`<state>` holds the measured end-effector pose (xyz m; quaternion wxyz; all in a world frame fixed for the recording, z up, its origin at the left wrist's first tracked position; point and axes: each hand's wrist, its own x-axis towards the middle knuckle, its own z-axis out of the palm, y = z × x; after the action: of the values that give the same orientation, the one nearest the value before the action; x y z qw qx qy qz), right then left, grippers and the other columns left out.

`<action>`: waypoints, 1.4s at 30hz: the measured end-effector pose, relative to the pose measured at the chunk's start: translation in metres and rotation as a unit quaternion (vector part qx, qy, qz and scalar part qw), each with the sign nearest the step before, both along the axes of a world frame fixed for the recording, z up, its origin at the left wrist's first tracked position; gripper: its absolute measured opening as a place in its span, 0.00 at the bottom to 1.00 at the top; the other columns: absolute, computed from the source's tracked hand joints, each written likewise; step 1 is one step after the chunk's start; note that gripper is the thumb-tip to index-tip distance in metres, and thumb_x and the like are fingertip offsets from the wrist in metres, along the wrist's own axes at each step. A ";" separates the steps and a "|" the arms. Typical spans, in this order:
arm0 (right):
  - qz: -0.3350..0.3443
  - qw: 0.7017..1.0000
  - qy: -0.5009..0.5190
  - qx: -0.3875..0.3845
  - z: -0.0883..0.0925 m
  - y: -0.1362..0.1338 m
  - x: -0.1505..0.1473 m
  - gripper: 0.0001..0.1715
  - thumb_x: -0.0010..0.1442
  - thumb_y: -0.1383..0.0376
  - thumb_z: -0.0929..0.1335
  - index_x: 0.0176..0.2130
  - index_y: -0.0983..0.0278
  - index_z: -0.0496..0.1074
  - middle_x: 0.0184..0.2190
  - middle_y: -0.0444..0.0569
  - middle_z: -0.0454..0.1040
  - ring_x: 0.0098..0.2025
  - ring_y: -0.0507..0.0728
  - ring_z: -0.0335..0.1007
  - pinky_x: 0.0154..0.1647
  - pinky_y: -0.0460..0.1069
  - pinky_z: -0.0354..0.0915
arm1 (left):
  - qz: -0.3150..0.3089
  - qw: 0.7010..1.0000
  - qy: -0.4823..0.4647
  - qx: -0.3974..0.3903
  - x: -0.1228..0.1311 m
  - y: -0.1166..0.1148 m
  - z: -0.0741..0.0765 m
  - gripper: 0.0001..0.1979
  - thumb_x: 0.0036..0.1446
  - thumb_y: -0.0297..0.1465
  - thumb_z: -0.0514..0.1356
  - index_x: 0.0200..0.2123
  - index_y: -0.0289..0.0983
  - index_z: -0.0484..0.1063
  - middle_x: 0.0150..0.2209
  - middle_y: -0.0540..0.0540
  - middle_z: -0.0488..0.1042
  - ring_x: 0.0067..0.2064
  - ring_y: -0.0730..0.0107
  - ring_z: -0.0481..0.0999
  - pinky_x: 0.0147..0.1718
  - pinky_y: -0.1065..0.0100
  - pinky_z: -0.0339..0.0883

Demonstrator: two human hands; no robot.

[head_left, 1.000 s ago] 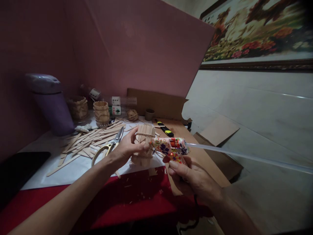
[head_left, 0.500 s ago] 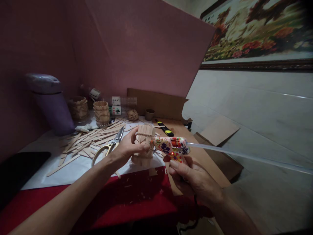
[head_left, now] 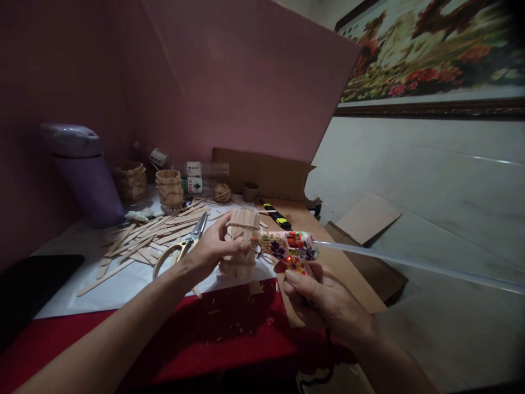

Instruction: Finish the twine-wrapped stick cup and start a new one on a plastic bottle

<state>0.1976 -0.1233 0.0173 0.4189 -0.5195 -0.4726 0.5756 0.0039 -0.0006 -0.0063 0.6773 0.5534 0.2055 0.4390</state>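
My left hand (head_left: 213, 249) grips a small pot built from wooden ice-cream sticks (head_left: 241, 243), holding it upright above the white sheet (head_left: 123, 284). My right hand (head_left: 324, 301) is closed round the handle of a floral-patterned glue gun (head_left: 287, 247). The gun's nozzle touches the right side of the stick pot, near a twine band. A clear glue stick (head_left: 410, 265) juts out behind the gun to the right. A red light glows on the gun's body.
Loose wooden sticks (head_left: 143, 235) and gold-handled scissors (head_left: 184, 246) lie on the white sheet. Two finished stick pots (head_left: 170, 189), a twine ball (head_left: 222, 192), a purple container (head_left: 82, 169), a black-yellow cutter (head_left: 276, 215) and cardboard pieces (head_left: 361, 219) stand around. A red cloth (head_left: 229, 328) covers the near edge.
Almost nothing has moved; the glue gun's nozzle has shifted very slightly against the stick pot.
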 end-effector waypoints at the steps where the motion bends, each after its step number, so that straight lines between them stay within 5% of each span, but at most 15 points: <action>1: 0.003 1.000 -0.001 0.001 0.000 0.000 0.000 0.28 0.54 0.43 0.72 0.27 0.62 0.61 0.17 0.34 0.55 0.16 0.44 0.44 0.15 0.42 0.42 | 0.002 1.000 0.000 0.001 0.000 0.000 0.000 0.31 0.41 0.32 0.73 0.50 0.36 0.68 0.45 0.40 0.76 0.42 0.58 0.77 0.39 0.63 0.71; 42: -0.004 1.000 0.009 0.027 -0.002 0.002 0.001 0.27 0.57 0.46 0.72 0.27 0.62 0.61 0.17 0.34 0.54 0.16 0.43 0.44 0.14 0.41 0.43 | 0.003 1.000 0.014 -0.007 -0.001 -0.006 0.007 0.29 0.42 0.32 0.71 0.48 0.37 0.67 0.44 0.41 0.75 0.40 0.60 0.76 0.37 0.64 0.70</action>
<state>0.1990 -0.1213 0.0152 0.4393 -0.5048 -0.4819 0.5657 0.0030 -0.0064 0.0011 0.6768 0.5542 0.2194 0.4321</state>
